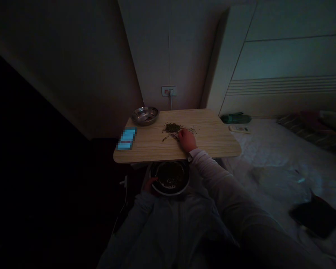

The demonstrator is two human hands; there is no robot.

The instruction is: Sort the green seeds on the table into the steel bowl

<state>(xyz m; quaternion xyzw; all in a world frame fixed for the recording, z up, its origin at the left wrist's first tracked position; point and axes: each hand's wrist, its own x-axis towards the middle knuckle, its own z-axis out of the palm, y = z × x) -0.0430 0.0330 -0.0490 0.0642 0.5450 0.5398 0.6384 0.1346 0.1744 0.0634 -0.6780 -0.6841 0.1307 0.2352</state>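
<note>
A small heap of dark grains (172, 128) lies on a pale wooden table (212, 142). My right hand (185, 139) rests on the table just right of the heap, fingers curled down onto the nearest grains; what they pinch is too small to make out. My left hand (149, 184) grips the left rim of a metal bowl (170, 178) held below the table's front edge, close to my body. The bowl holds dark grains with some lighter ones at the bottom.
An empty steel bowl (145, 115) sits at the table's far left corner. A blurred blue object (126, 138) lies at the left edge. A wall socket (168, 90) is behind. To the right, a bed carries a green case (235, 118), a remote (239, 129) and a dark tablet (317, 215).
</note>
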